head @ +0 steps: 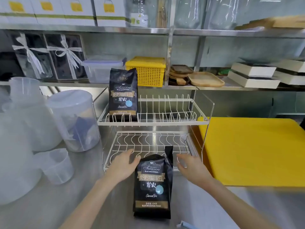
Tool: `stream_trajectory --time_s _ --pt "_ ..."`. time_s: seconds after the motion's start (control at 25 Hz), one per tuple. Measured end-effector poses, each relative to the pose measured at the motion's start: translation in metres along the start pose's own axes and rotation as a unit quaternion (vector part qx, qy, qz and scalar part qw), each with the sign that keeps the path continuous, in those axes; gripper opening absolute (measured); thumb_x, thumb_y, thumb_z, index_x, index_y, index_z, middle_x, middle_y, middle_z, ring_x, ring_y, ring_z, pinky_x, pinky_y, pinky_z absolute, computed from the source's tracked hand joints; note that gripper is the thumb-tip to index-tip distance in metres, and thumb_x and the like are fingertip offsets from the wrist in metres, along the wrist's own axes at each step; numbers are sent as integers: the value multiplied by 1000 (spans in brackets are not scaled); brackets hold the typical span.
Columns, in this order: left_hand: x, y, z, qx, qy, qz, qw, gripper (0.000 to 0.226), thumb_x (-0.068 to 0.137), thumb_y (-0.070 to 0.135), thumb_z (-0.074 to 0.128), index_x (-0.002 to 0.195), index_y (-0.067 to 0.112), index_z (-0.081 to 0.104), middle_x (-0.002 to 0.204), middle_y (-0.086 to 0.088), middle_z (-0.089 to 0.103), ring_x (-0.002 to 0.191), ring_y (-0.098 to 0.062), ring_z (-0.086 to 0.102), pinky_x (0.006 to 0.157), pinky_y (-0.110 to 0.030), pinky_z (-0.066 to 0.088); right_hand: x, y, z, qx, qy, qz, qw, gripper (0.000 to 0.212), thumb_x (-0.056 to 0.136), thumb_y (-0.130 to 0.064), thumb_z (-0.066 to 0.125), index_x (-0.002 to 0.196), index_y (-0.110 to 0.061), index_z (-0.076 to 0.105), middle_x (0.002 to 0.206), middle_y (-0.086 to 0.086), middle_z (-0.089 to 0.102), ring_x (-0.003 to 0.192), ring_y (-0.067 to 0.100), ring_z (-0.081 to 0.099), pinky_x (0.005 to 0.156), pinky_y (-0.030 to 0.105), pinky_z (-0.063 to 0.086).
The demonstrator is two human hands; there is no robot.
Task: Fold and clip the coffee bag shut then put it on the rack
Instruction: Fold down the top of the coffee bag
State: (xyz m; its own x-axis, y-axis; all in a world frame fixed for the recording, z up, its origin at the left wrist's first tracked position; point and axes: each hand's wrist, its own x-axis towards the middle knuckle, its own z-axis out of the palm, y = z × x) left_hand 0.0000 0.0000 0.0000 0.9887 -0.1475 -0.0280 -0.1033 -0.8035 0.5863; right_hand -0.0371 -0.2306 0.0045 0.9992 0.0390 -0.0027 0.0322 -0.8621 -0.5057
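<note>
A black coffee bag (152, 184) stands upright on the steel counter (49, 204), close to its near edge and right in front of the lower tier of a white wire rack (153, 123). Its top is not folded flat: a crumpled flap of the bag sticks up at the right side of the top, and the rest of the top bulges loosely.

The left hand (123, 164) reaches in from the left, fingers spread fairly wide and loosely curved. Its thumb tip lies at the bag's upper left corner, touching it or just short of it; the other fingers extend past the bag over the front wires of the rack's lower tier. The right hand (189, 167) comes in from the right with fingers also open and curled, just beside the bag's upper right edge and the raised flap but apart from them. Neither hand grips anything; the bag sits between the two hands.

A second coffee bag (123, 95) of the same kind stands upright at the left end of the rack's upper tier. Something pale blue (184, 225) lies at the counter's near edge, right of the bag; it is cut off and I cannot tell what it is. A yellow cutting board (254, 151) lies on the counter to the right of the rack, and translucent plastic pitchers (72, 118) stand to the left.
</note>
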Motion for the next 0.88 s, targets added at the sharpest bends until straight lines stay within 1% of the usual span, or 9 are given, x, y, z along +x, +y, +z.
stream_trajectory --time_s 0.12,0.28,0.32,0.44,0.56,0.64,0.72,0.8,0.88 --pt "4 -10 12 3 -18 -23 1000 56 89 41 41 134 11 31 143 -11 39 129 -26 38 107 -36 30 5 5 15 15 -2 22 1000 35 87 -21 46 122 -16 49 125 12 59 113 30 53 93 41 46" --pt "3 -21 34 -20 -50 -60 997 55 89 41 41 133 10 32 140 -10 43 127 -25 41 104 -36 33 7 10 39 64 -25 52 996 26 87 -17 45 109 -14 58 110 14 67 100 31 60 82 35 49" --pt "2 -22 38 -34 -50 -63 996 53 89 40 42 132 10 34 137 -9 47 125 -25 44 101 -35 36 8 9 41 79 -29 62 995 25 86 -16 44 107 -14 59 109 14 67 99 31 60 81 34 48" --pt "-4 -26 50 -85 -55 -54 993 43 89 34 43 126 13 41 127 -9 57 114 -23 53 90 -29 41 11 11 53 118 -52 84 988 25 85 -14 45 104 -9 60 108 15 67 103 31 59 89 36 47" --pt "-10 -25 54 -124 -33 -41 991 37 90 30 43 123 12 44 121 -9 61 107 -22 57 86 -28 43 10 7 62 180 -50 120 975 25 85 -12 46 106 -7 60 112 15 66 106 30 57 95 36 44" --pt "-14 -23 55 -129 -7 -34 991 30 90 29 43 116 13 48 105 -11 67 95 -23 61 81 -32 46 8 4 64 230 -38 151 961 29 86 -13 47 113 -8 56 118 13 63 110 26 55 98 35 41" --pt "-19 -21 55 -137 15 -25 990 26 89 27 44 110 13 50 86 -5 66 82 -22 62 76 -34 47 4 2 68 264 -25 156 951 31 87 -12 47 117 -9 53 116 12 63 107 24 55 99 40 43" --pt "-25 -21 56 -165 42 -25 985 22 89 24 46 108 15 51 80 8 61 73 -8 59 66 -18 46 -3 0 71 280 5 136 950 27 86 -13 50 112 -12 55 99 3 66 96 19 58 91 40 49" --pt "-35 -22 56 -215 69 -36 973 20 88 22 48 107 18 52 83 12 61 76 0 57 59 -4 41 -12 -4 75 296 46 121 946 22 84 -15 56 106 -17 55 83 -6 61 84 14 59 78 33 53"
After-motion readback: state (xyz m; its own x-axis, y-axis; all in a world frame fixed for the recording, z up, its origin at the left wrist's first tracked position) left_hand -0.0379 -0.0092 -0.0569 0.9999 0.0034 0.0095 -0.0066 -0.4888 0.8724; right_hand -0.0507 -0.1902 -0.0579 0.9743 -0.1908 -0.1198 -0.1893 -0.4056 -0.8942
